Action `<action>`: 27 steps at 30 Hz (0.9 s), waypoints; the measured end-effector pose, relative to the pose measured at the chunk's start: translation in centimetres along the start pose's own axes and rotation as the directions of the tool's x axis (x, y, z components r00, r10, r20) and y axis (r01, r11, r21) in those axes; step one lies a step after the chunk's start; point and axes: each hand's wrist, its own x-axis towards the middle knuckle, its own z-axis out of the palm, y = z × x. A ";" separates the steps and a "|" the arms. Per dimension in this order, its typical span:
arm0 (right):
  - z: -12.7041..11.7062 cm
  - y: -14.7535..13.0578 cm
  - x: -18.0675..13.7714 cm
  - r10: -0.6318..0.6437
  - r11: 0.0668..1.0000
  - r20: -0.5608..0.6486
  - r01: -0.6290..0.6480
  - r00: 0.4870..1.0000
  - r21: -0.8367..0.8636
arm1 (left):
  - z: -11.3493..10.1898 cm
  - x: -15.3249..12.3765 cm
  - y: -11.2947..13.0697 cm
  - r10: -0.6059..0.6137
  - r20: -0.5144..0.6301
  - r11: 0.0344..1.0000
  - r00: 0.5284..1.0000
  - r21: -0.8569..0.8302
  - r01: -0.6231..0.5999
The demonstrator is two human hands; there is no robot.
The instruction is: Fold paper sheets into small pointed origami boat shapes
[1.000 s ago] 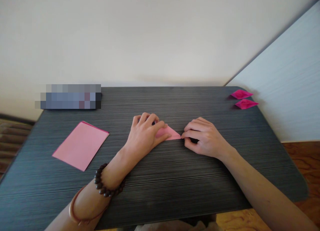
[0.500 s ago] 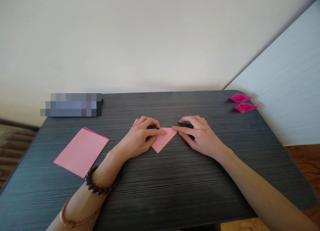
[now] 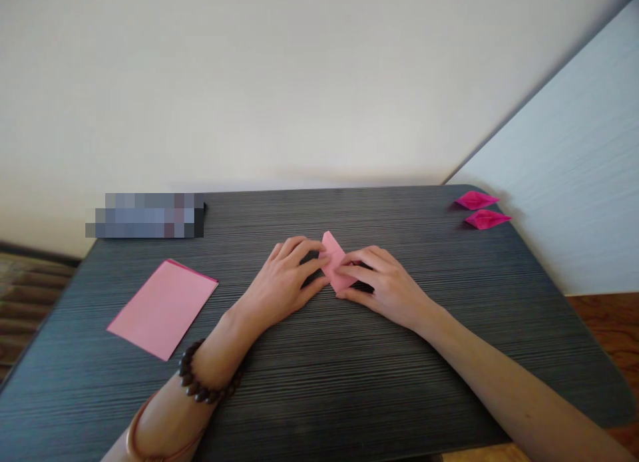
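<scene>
A small folded sheet of light pink origami paper point(image 3: 333, 257) is between my two hands at the middle of the dark table. My left hand point(image 3: 292, 272) grips its left edge with the fingertips, thumb low and index finger on top. My right hand point(image 3: 382, 279) pinches the right side, its fingers bent over the paper and the thumb near the lower corner. Part of the folded paper is hidden under my fingers.
A stack of pink paper sheets point(image 3: 162, 309) lies left of my left forearm. Two folded bright pink paper pieces point(image 3: 488, 219) rest at the table's point(image 3: 319, 395) back right corner. A blurred-out object point(image 3: 144, 216) sits at the back left, near the wall point(image 3: 299, 82).
The folded paper has turned, one corner now pointing up and away from me. My right hand has shifted left and closer to my left hand, its fingers now over the paper.
</scene>
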 end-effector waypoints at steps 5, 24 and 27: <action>0.1 0.3 0.0 -0.056 0.998 -0.054 0.054 0.997 -0.038 | -0.1 0.0 -0.4 0.016 0.013 1.000 1.000 0.004 -0.017; 0.6 0.4 0.5 0.386 0.922 -0.169 -0.373 0.907 0.101 | 0.5 0.2 1.2 0.028 -0.148 0.994 0.989 0.104 -0.012; 0.8 0.4 0.5 0.449 0.893 -0.187 -0.443 0.873 0.079 | 0.3 0.1 1.5 0.027 -0.113 0.991 0.993 0.135 -0.011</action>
